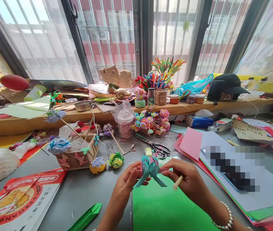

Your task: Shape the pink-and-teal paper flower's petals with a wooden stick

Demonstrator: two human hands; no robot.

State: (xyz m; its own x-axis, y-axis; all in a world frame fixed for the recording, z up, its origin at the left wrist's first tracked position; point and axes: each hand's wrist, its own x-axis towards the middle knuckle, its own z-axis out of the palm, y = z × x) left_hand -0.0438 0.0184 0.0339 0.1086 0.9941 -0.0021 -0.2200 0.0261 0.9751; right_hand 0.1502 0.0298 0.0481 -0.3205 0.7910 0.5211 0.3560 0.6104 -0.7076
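A grey bench (83, 189) stands against a wide window (107, 35) with dark frames and sheer curtains, daylight coming through; a wooden sill (223, 106) runs along the bench's far edge and is crowded with craft goods. At the near edge, centre, a sheet of green paper (165, 208) lies flat under both hands. The left hand (126, 184) pinches a paper flower (150, 168) between thumb and fingertips, fingers closed on its left side. The right hand (189, 181) grips the flower's right side with thumb and forefinger, and a short wooden stick (178, 182) pokes out from its curled fingers, slanting up to the right. The flower, teal with pink inside, is held just above the green sheet; its bloom faces up and away, its two long leaf points splay down towards the near edge, so its long axis runs roughly upright. One pair of scissors (159, 148) lies just beyond the flower. Towards the left edge, one woven basket (78, 155) holds paper pieces, with two folded paper balls (115, 159) beside it. One folded green strip (87, 216) lies at the near edge. One black cap (225, 85) sits on the sill at the right. One stack of coloured sheets (259, 189) covers the right side.
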